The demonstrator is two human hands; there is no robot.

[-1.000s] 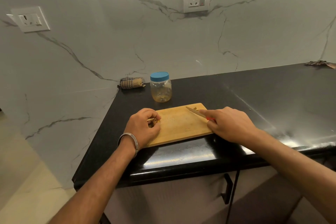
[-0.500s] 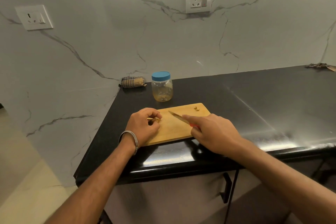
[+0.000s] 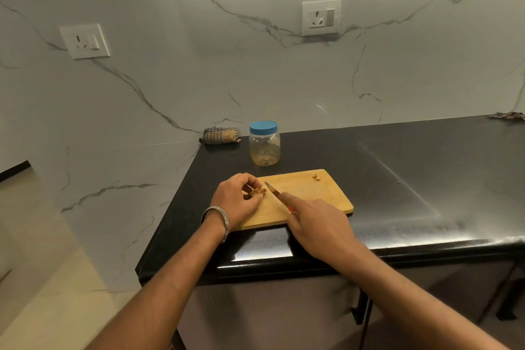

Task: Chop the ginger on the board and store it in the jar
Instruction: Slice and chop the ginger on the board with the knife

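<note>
A pale wooden cutting board (image 3: 309, 193), rectangular with rounded corners, lies flat near the front edge of a glossy black stone bench (image 3: 397, 179). The knobbly tan piece of ginger (image 3: 258, 191) sits at the board's left end, and a small scrap (image 3: 316, 177) lies apart near the far right corner. Behind the board stands a clear plastic jar (image 3: 264, 148), rounded, with a blue screw lid on and a few yellowish bits at its bottom.

The left hand (image 3: 237, 199), a metal bangle (image 3: 218, 220) on its wrist, curls its fingers and thumb around the ginger, pinning it to the board. The right hand (image 3: 318, 223) grips a knife (image 3: 273, 191) by its red handle, forefinger stretched along the spine; the thin blade slants toward the ginger, its tip just beside it.

A folded checked cloth (image 3: 221, 136) lies in the back corner. White marble walls with grey veins carry two switch sockets (image 3: 321, 17). Pale cabinet doors stand under the bench.
</note>
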